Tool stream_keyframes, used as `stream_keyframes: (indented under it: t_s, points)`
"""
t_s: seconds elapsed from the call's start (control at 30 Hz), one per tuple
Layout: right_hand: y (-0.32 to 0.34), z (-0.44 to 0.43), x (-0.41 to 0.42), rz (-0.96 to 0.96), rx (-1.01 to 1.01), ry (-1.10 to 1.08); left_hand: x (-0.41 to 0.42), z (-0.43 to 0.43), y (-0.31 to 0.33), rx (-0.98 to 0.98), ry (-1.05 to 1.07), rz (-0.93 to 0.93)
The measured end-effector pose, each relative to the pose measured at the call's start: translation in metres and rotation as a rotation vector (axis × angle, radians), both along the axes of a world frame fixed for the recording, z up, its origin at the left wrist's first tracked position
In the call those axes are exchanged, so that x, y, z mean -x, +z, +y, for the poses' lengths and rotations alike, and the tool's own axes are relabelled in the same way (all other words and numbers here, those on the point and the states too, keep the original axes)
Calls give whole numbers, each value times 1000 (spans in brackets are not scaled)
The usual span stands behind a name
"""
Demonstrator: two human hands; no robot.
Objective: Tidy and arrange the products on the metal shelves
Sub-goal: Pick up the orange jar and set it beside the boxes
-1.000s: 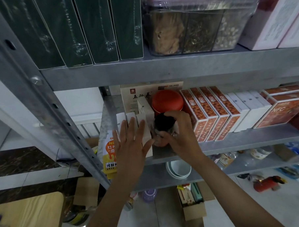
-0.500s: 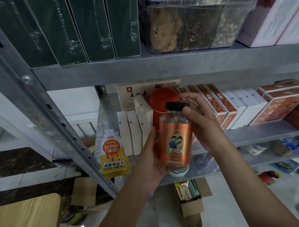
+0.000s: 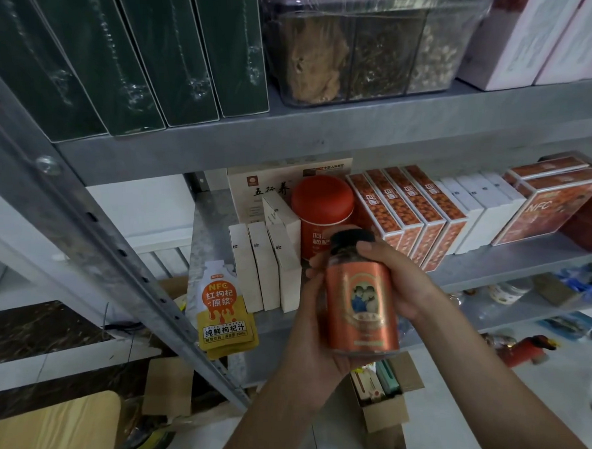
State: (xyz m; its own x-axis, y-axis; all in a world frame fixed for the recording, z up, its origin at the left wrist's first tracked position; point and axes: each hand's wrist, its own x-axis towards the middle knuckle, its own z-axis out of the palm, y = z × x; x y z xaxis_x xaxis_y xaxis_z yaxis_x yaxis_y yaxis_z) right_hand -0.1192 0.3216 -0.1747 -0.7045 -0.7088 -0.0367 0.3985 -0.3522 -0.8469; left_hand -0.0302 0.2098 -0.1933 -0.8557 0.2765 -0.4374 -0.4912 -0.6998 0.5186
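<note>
Jar: I've got the orange-label jar (image 3: pixel 360 299) with the black cap upright in both hands, held off the shelf right in front of the red tin (image 3: pixel 323 216). From here its cap overlaps the tin's lower front.
Left hand: my left hand (image 3: pixel 309 325) cups the jar's lower left side and base, with the fingers curled round the back.
Right hand: my right hand (image 3: pixel 402 284) wraps the upper right side, with the thumb lying just under the cap.
Tin: it stands on the middle shelf (image 3: pixel 513 259), lid on.
Left of the tin: slim white boxes (image 3: pixel 266 266) stand on end just beside it. Farther left, a yellow pouch (image 3: pixel 223 305) sits at the shelf's front edge and hangs over the lip.
Behind the tin: a cream box (image 3: pixel 262 188) with dark lettering.
Right of the tin: a row of orange-patterned boxes (image 3: pixel 413 212) comes first, then plain white cartons (image 3: pixel 480 209), then an NFC box (image 3: pixel 551 206).
Above the tin: on the next shelf up are dark green boxes (image 3: pixel 165 57) and a clear container (image 3: pixel 365 51) of dried goods.
Below the tin: an open cardboard box (image 3: pixel 384 410) sits on the floor.
</note>
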Motion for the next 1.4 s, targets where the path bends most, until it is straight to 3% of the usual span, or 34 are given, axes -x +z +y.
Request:
stream_keyframes:
  t_s: [0.17,0.33,0.5,0.6,0.73,0.8,0.87,0.97,1.07,1.13,1.23,1.3,1.33,1.4]
  points:
    - [-4,-3,-7,-89,108,-28,-4,8,-2,-71,-22,41]
    - [-2,-6,-14,-250,-70,-29,-6,16,1,-184,93,-137]
    - [3,-5,-16,-248,-179,-128,-8,18,7,-305,144,-203]
    - [6,-2,-11,-126,-253,-231,-6,17,3,-66,129,-139]
    - [13,-3,-7,230,-572,-477,2,13,2,407,173,-112]
    - [16,-5,-9,281,-632,-557,2,12,3,509,169,-89]
    - [17,-1,-11,204,-547,-481,1,9,5,343,176,-95]
    - [22,4,-15,-60,-231,-306,-4,12,15,-67,112,-130]
    - [20,2,-15,-143,-186,-300,-8,13,17,-205,57,-125]
    - [16,1,-12,-103,-254,-352,-7,12,12,-93,69,-82]
    - [17,-2,-12,125,-505,-513,1,8,6,418,163,-58]
    - [17,-4,-11,219,-607,-597,3,8,9,599,127,-61]
    - [17,-4,-10,220,-612,-584,3,7,11,601,108,-57]
    - [18,0,-9,110,-468,-445,1,2,13,362,97,-75]
